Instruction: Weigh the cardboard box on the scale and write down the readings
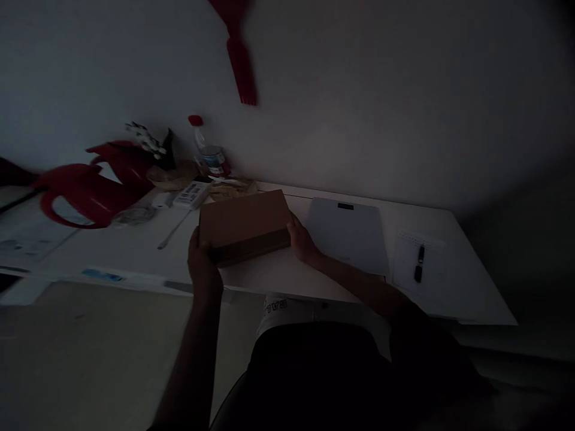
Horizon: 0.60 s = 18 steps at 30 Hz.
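Note:
A closed brown cardboard box (246, 222) is between my two hands, near the front edge of the white table (278, 275). My left hand (202, 260) grips its left end, and my right hand (302, 238) is wrapped round its right end. The fingers behind the box are partly hidden. Whether the box rests on the table or is slightly lifted, I cannot tell. Just right of it lies a flat, light-coloured scale (348, 236) with a small dark display at its far edge. My right forearm passes over the scale's near corner.
A notepad (406, 272) with a black pen (420, 263) lies at the right. Toward the left stand red watering cans (96, 194), a red-capped bottle (211, 152), a white labelled box (193, 193) and crumpled brown paper (231, 189). A red tool (241, 69) is against the wall. The light is dim.

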Motion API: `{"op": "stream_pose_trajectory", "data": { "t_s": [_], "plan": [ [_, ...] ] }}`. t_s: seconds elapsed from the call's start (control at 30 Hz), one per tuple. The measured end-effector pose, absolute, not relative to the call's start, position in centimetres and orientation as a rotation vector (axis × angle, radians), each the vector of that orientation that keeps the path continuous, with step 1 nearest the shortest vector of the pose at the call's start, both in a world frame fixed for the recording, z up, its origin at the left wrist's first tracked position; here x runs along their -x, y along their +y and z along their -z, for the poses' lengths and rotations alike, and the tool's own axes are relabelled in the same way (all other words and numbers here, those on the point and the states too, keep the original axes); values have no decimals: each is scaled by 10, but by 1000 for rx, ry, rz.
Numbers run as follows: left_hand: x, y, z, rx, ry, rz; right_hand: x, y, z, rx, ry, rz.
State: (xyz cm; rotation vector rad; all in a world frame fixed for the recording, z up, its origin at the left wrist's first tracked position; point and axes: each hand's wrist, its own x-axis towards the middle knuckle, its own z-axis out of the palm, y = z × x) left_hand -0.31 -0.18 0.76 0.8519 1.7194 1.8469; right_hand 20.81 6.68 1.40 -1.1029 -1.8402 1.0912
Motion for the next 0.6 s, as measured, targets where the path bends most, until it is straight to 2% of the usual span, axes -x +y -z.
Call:
{"op": "stream_pose_trajectory", "data": {
  "t_s": [0.37,0.47,0.6],
  "plan": [
    [6,-2,3,-933,1921,-1901,-214,62,-13,1044,-1836,-1031],
    [-4,-12,-11,-1364,2082,-2113,-231,55,-20,1087,-1864,-937],
    [-32,-20,-43,-1834,1992,-2326,-274,41,-43,1055,-2013,-739]
  ]
}}
